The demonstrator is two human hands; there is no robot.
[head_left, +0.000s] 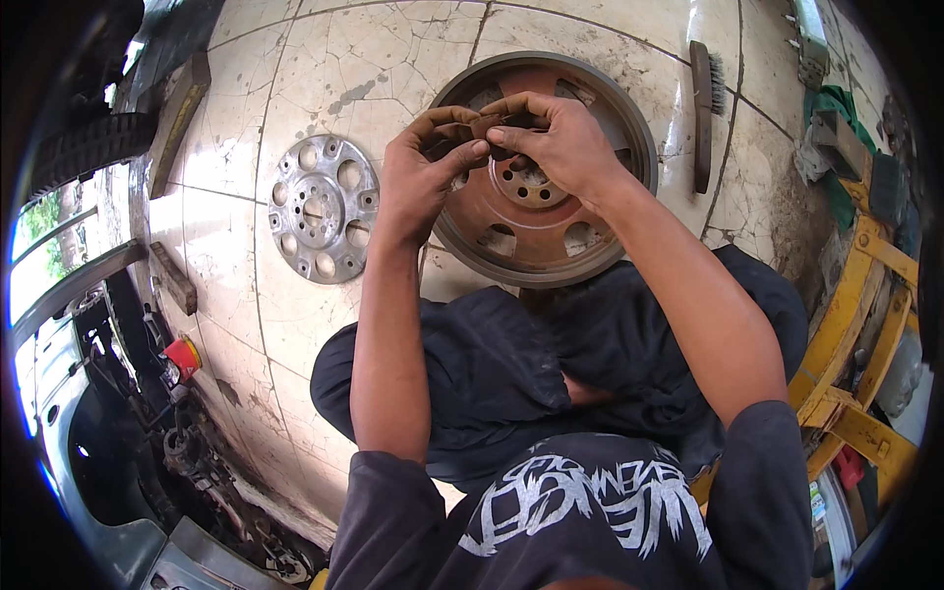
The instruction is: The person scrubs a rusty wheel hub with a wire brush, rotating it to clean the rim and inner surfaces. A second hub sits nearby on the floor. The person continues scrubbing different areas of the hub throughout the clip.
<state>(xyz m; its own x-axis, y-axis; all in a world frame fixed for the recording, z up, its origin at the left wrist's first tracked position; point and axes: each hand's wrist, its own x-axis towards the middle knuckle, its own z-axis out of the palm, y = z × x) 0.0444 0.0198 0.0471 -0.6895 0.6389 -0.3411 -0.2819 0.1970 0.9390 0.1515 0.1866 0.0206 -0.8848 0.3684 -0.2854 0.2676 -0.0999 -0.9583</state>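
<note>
Both my hands are raised over a large rusty flywheel, which lies flat on the tiled floor with its grey toothed rim and central bolt holes showing. Between the fingertips of my left hand and my right hand is a small, flat brown piece. Thumbs and forefingers of both hands pinch it; its exact kind is too small and dirty to tell. To the left of my left hand lies a silver metal plate with a ring of round holes and smaller bolt holes in its middle.
A wire brush lies right of the flywheel. Yellow metal framework stands at the right edge, with green cloth above it. Wooden blocks and dark vehicle parts line the left side, near a red cylindrical part.
</note>
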